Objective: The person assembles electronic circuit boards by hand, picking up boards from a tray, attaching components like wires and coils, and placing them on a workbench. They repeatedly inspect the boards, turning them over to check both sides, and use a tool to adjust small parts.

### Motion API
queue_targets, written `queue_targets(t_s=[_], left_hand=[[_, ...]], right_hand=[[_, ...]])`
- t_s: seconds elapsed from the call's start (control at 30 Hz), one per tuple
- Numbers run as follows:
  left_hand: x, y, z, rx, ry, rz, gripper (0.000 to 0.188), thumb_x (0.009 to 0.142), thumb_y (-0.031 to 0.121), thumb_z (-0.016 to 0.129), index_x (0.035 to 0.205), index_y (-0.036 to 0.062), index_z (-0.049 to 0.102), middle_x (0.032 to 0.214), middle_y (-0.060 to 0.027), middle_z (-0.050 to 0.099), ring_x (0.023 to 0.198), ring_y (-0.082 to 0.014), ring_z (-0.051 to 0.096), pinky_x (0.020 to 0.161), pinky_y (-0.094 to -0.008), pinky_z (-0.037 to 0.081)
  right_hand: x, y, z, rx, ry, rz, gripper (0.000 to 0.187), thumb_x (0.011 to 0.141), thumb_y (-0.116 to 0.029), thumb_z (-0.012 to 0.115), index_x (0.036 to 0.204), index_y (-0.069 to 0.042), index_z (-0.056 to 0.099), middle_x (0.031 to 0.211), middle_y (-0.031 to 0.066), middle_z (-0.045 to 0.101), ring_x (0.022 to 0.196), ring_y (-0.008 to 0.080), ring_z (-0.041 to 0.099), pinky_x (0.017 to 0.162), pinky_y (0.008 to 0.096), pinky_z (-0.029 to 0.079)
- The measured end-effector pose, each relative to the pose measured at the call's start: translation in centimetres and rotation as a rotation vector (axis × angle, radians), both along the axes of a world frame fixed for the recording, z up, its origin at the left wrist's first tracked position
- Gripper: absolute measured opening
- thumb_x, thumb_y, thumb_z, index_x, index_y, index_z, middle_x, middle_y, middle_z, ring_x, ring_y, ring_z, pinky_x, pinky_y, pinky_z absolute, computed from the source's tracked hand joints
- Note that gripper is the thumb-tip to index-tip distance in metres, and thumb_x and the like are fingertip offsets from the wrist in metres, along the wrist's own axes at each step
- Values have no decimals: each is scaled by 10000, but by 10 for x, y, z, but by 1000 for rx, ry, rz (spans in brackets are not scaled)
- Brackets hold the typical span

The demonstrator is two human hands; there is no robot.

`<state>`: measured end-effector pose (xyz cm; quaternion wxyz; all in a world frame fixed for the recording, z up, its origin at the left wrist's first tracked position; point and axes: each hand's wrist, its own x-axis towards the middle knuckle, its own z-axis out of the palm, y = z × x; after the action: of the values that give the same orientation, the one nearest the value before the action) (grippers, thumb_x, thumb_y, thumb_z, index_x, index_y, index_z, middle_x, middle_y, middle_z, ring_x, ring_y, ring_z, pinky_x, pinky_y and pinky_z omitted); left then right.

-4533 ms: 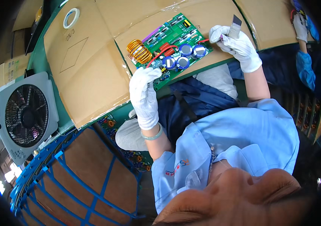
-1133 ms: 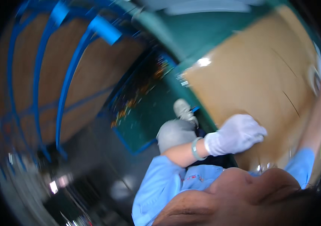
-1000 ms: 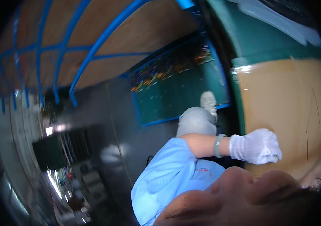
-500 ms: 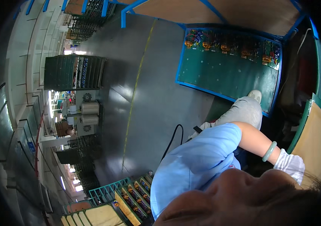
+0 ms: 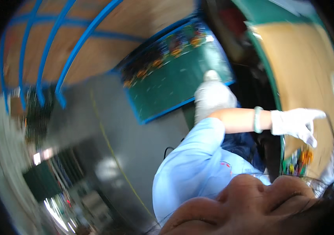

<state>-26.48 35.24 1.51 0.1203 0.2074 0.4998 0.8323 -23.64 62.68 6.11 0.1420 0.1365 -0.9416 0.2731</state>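
My left hand (image 5: 298,122), in a white glove, reaches over the tan worktop with its fingers spread and nothing seen between them. Just below it in the picture lies a green circuit board (image 5: 298,161) with orange and coloured parts, cut off on one side by my face. At the right rim, beside that board, a blurred white-gloved shape shows as my right hand (image 5: 333,166). Its fingers cannot be made out, nor can I tell if it touches the board.
The tan worktop (image 5: 292,66) has a green edge. A blue-framed green shelf (image 5: 163,92) bears a row of circuit boards, with my shoe (image 5: 211,75) against it. Blue bars (image 5: 82,43) stand at upper left. Grey floor (image 5: 124,137) carries a yellow line.
The view has swung, bringing the worktop and circuit board further in. My left hand, partly hidden before, now shows with its fingers apart. My right hand has come into sight.
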Motion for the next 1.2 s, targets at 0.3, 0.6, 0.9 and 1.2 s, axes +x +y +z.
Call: queue_targets(t_s=[0.3,0.6,0.9,1.2], left_hand=[[72,68,-32,70,-277,-170,468,827,64,755,1248,-16,567,848,-97,677,625,-103,597,535,-209,492],[133,87,-38,-126,-296,31,392,1068,334,516,1116,-39,626,664,-32,589,489,-99,489,430,-224,374],[169,132,-45,-525,201,186,297,1080,228,465,1139,-26,606,774,-2,571,566,-55,446,534,-212,355],[80,109,-46,-543,-122,382,440,1072,329,492,1227,-64,617,556,30,501,432,-41,377,412,-204,281]], right_hand=[[141,15,-16,-554,-8,-188,165,910,50,621,1052,81,698,1053,156,703,1002,234,663,928,327,513],[193,22,-95,-1471,-537,-64,430,859,3,676,1279,57,604,988,124,695,898,179,675,826,300,558],[182,0,-114,-1438,-316,58,300,1010,-125,604,1289,-27,653,1137,76,698,793,70,615,645,212,492],[194,33,-119,-1568,-148,-272,294,1024,-145,518,1172,35,698,712,22,632,552,42,528,527,199,446]])
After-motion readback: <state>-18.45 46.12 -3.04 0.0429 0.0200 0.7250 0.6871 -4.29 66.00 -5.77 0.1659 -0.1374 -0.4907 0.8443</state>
